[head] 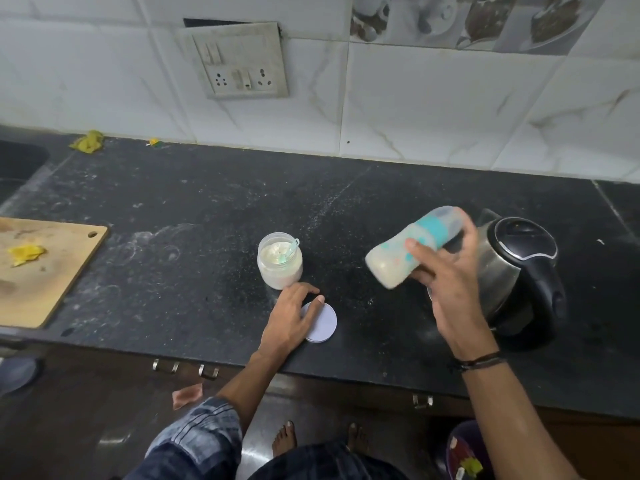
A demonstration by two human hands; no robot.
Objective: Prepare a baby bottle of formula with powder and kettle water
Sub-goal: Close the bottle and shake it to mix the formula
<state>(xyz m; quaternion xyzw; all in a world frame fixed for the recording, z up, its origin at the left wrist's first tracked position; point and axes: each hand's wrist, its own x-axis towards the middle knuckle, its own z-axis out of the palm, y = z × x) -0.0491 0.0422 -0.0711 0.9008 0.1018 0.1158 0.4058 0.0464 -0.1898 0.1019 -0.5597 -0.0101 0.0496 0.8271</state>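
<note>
My right hand (446, 289) has its grip clamped on the baby bottle (408, 251). The fingers wrap its waist just below the teal collar, with the thumb pressed across the front. The bottle is in the air, tipped steeply with its base down-left and its capped top up-right, just in front of the steel kettle (519, 271). It is full of milky liquid and blurred, so I judge this to be the mixing shake.

Loaded like this, I expect it to feel moderately heavy for its size, with the weight sloshing end to end. The plastic wall looks stiff and smooth, likely slick if wet. The narrowed waist is the sensible place to hold, since it stops the bottle sliding through the fingers. I would keep off the clear cap, which might pop loose.

My left hand (291, 320) lies with relaxed, spread fingers on the white lid (325, 323), which lies flat on the black worktop (207, 202). Just behind it stands the open powder jar (280, 263), with a clear scoop (292, 247) inside.
</note>
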